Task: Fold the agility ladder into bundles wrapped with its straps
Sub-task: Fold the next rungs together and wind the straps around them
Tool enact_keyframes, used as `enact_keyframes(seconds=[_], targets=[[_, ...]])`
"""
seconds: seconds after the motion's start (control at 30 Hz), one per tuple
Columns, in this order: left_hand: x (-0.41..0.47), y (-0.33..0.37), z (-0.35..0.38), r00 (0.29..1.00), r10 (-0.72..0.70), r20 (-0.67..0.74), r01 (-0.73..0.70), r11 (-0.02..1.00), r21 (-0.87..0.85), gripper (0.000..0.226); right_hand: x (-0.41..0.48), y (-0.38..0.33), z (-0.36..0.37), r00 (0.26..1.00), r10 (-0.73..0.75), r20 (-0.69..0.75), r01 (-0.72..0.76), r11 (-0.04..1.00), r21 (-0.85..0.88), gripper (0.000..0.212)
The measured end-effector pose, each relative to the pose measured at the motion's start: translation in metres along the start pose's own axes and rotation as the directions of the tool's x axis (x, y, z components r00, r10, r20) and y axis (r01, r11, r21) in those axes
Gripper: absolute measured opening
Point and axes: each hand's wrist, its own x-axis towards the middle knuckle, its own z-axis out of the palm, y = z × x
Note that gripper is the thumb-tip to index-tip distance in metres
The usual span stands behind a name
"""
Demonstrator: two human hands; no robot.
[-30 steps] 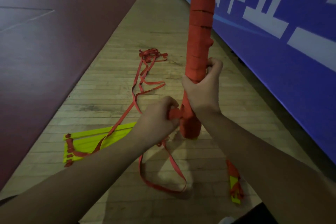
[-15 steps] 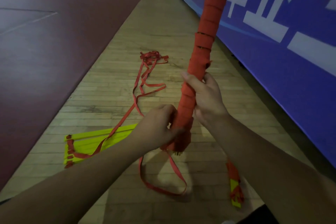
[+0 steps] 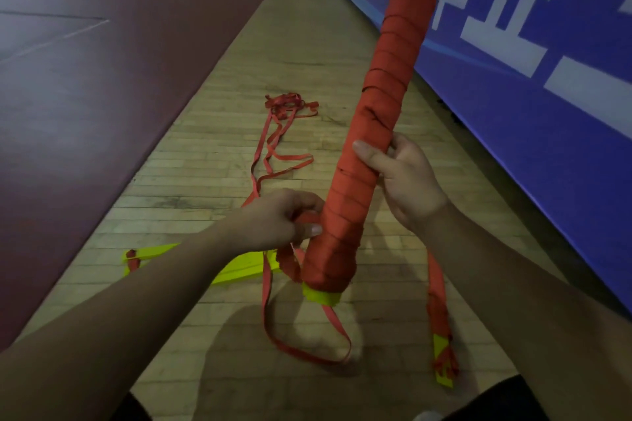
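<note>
right hand (image 3: 407, 181) gripping strap-wrapped bundle (image 3: 376, 120) held tilted above wooden floor (image 3: 212, 161), left hand (image 3: 284, 219) pinching loose red strap (image 3: 273, 301) at bundle's lower end, yellow rungs (image 3: 239, 267) on floor

Indoor sports hall: wooden strip floor (image 3: 307, 55) beside maroon court surface (image 3: 102, 79) with painted line, blue banner (image 3: 547, 113) along wall.

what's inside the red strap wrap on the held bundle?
Yellow plastic rung ends poke out of the long red strap-wrapped bundle at its lower end. The rest is covered by strap; the rung count cannot be told.
</note>
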Motion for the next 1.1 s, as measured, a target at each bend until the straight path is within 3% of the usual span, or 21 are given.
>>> enact_keyframes(seconds=[0.07, 0.13, 0.23, 0.33, 0.4, 0.53, 0.6, 0.73, 0.8, 0.87, 0.97, 1.03, 1.1], targets=[[0.001, 0.005, 0.001, 0.996, -0.07, 0.057, 0.074, 0.995, -0.065, 0.026, 0.002, -0.001, -0.002, 1.0, -0.002, 0.002, 0.002, 1.0, -0.018, 0.032], [0.0, 0.01, -0.003, 0.972, -0.136, 0.192, 0.138, 0.99, 0.001, 0.019, 0.004, -0.004, -0.006, 0.999, -0.003, 0.034, 0.005, 0.998, -0.057, 0.04], [-0.007, 0.012, -0.009, 0.873, -0.24, 0.424, 0.216, 0.971, 0.103, 0.031, 0.004, -0.004, -0.013, 0.997, 0.014, 0.07, -0.005, 0.992, -0.13, 0.042], [-0.013, 0.012, -0.014, 0.88, -0.166, 0.444, 0.215, 0.975, -0.061, 0.024, 0.003, -0.002, -0.015, 0.997, 0.007, 0.072, 0.009, 0.976, -0.217, 0.046], [-0.013, 0.018, -0.012, 0.93, -0.105, 0.352, 0.192, 0.956, -0.221, 0.019, 0.003, 0.002, -0.013, 0.999, -0.007, 0.044, 0.016, 0.977, -0.212, 0.048], [-0.002, 0.021, 0.007, 0.989, -0.144, -0.034, 0.136, 0.973, -0.185, 0.02, 0.003, 0.013, 0.001, 0.988, -0.111, -0.108, 0.071, 0.944, -0.322, 0.05], [0.002, 0.024, 0.018, 0.963, -0.142, -0.228, 0.113, 0.984, -0.138, 0.023, 0.005, 0.016, 0.008, 0.978, -0.132, -0.158, 0.078, 0.948, -0.31, 0.052], [0.003, 0.032, 0.031, 0.856, -0.084, -0.51, 0.132, 0.99, 0.058, 0.019, 0.007, 0.019, 0.019, 0.977, -0.097, -0.19, 0.082, 0.993, -0.088, 0.039], [0.003, 0.033, 0.03, 0.853, -0.127, -0.505, 0.103, 0.992, -0.076, 0.019, 0.005, 0.019, 0.022, 0.978, -0.037, -0.207, 0.046, 0.998, 0.041, 0.032], [0.002, 0.035, 0.026, 0.884, -0.156, -0.44, 0.098, 0.984, -0.15, 0.036, 0.005, 0.021, 0.022, 0.964, 0.029, -0.264, -0.002, 0.995, 0.101, 0.035], [-0.002, 0.038, 0.029, 0.905, -0.081, -0.417, 0.156, 0.977, 0.148, 0.045, 0.001, 0.023, 0.025, 0.963, 0.046, -0.266, -0.023, 0.996, 0.088, 0.047], [-0.003, 0.039, 0.03, 0.899, -0.056, -0.435, 0.164, 0.963, 0.213, 0.043, -0.001, 0.02, 0.027, 0.973, 0.071, -0.22, -0.035, 0.986, 0.163, 0.051], [-0.003, 0.033, 0.022, 0.921, -0.044, -0.388, 0.12, 0.977, 0.175, 0.039, -0.002, 0.007, 0.025, 0.986, 0.092, -0.137, -0.044, 0.948, 0.317, 0.027]])
